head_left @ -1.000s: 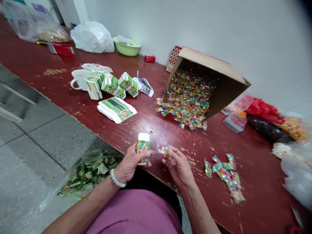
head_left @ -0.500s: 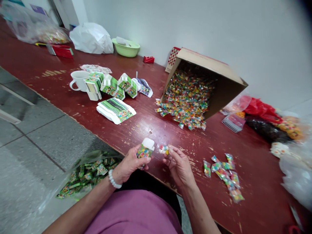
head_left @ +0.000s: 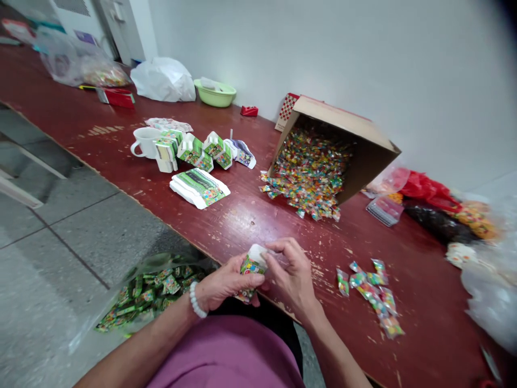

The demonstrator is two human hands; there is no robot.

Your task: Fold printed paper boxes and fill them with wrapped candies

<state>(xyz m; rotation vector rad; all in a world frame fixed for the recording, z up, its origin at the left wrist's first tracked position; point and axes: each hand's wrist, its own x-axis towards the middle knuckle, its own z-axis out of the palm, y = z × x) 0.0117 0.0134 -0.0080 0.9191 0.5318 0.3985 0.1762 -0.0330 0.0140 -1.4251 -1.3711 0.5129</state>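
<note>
My left hand [head_left: 226, 283] is wrapped round a small green printed candy box [head_left: 252, 265] at the table's front edge, its white flap standing up. My right hand [head_left: 293, 275] is at the box's open top, thumb and fingers pinched on a clear-wrapped candy packet [head_left: 278, 260]; most of the packet is hidden by the fingers and the box. To the right of my right hand lie several candy packets [head_left: 369, 291] in a loose group. A tipped cardboard carton [head_left: 347, 121] behind the hands spills many more packets onto the table.
Flattened green boxes [head_left: 200, 187] and several erected ones [head_left: 196, 151] lie left, beside a white mug [head_left: 146, 142]. A clear bag of filled boxes [head_left: 161, 291] sits below the table's edge. Plastic bags [head_left: 430, 191] crowd the right end; a green basin [head_left: 215, 94] stands behind.
My right hand has brought the candy packet left to the box's mouth, and the candies are now hidden. My left hand still holds the box. The view has shifted slightly.
</note>
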